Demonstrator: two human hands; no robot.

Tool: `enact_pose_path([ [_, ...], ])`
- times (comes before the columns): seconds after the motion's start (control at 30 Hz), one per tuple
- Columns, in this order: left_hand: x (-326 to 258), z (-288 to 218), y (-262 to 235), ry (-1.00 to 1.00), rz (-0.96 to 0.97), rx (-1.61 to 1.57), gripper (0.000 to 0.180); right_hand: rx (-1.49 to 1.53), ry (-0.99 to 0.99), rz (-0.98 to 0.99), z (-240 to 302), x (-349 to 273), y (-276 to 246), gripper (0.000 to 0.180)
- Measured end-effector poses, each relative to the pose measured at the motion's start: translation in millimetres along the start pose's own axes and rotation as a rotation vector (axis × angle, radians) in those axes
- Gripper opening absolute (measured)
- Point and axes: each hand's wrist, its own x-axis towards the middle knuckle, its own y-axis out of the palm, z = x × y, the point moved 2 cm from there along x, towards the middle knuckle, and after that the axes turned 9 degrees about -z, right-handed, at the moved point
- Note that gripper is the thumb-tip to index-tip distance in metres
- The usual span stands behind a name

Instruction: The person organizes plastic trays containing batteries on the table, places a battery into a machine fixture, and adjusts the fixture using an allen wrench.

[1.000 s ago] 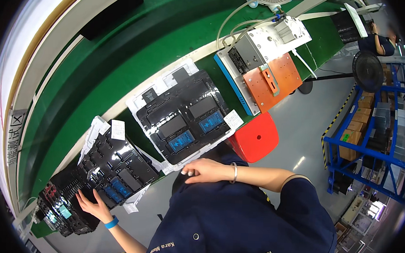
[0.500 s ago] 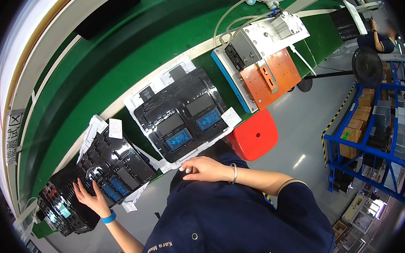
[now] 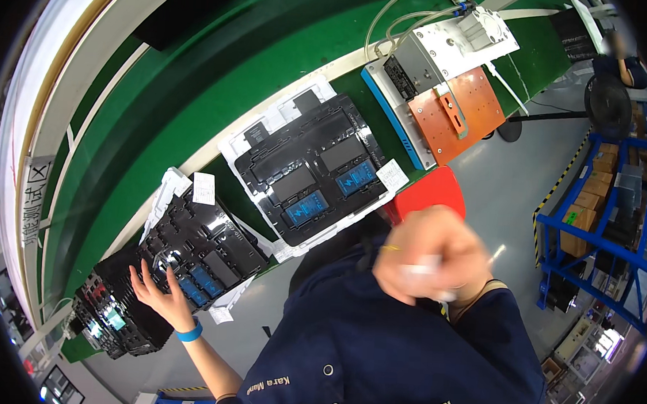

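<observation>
My left hand (image 3: 162,298), with a blue band at the wrist, has its fingers spread at the side of a stack of black plastic trays (image 3: 134,261); whether the fingertips touch it I cannot tell. Next to it, a black moulded tray (image 3: 233,245) with dark grey and blue rectangular pieces lies tilted on white packing. A second black tray (image 3: 286,156) of the same kind lies in a white foam holder (image 3: 318,240). My right hand (image 3: 438,255) is raised close to the camera, curled and smeared by motion. White coverings show on its fingertips, and a thin yellow streak shows beside it.
On the green bench (image 3: 189,107), right of the trays, stands a machine (image 3: 437,54) with an orange plate (image 3: 456,114) and air hoses. A red stool (image 3: 434,193) is below it. Farther right are a black fan (image 3: 608,107), a blue rack (image 3: 599,249) with cartons, and another person (image 3: 623,60).
My right hand has risen from in front of my body toward the camera, to the right. My left hand stays by the trays, fingers spread. The whole view has shifted slightly.
</observation>
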Motion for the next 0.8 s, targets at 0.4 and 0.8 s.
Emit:
enact_pose_path([
  [0.4,29.2,-53.5,0.2,0.148,0.048,-0.089,0.047,0.286,-0.157,0.352,37.1,-33.2,31.5,0.022],
  [0.8,22.3,-164.8,47.1,0.360,0.354,-0.410,0.044,0.240,-0.059,0.696,58.3,-10.9,44.2,0.022],
])
